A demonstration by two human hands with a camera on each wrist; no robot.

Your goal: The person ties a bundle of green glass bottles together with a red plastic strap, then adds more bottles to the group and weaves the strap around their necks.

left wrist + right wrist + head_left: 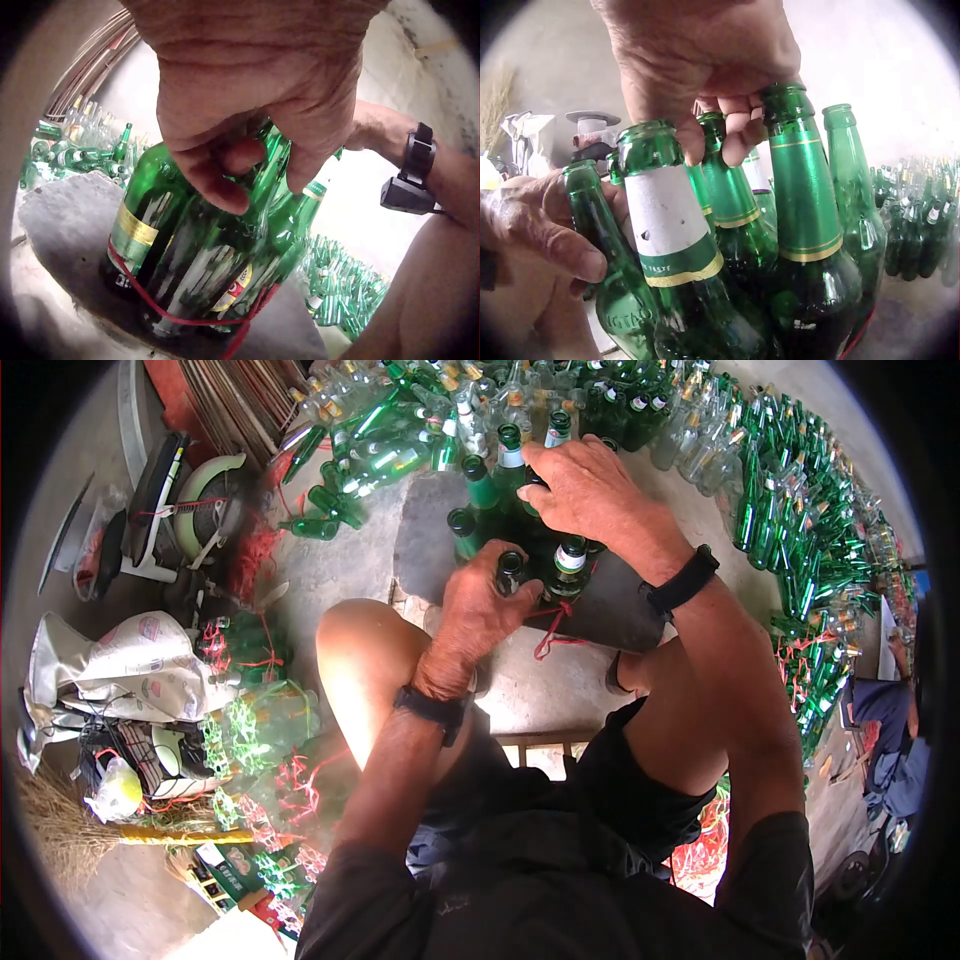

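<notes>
A tight cluster of upright green glass bottles (520, 545) stands on a grey stone slab (425, 540) in front of my knees. A red string (176, 319) runs round the bottles' bases, and its loose end (550, 635) trails on the slab. My left hand (495, 590) grips the neck of a bottle (510, 568) at the near side of the cluster. The right wrist view shows its fingers (551, 240) wrapped round that neck (592, 217). My right hand (575, 485) lies over the far bottle tops, its fingers (720, 127) curled round their necks.
Heaps of green and clear bottles (790, 540) ring the slab at the back and right. On the left lie a white sack (130, 660), a broom (100, 830), tangled red and green string (260, 735) and a round machine (205, 500). Another person (895, 730) sits at far right.
</notes>
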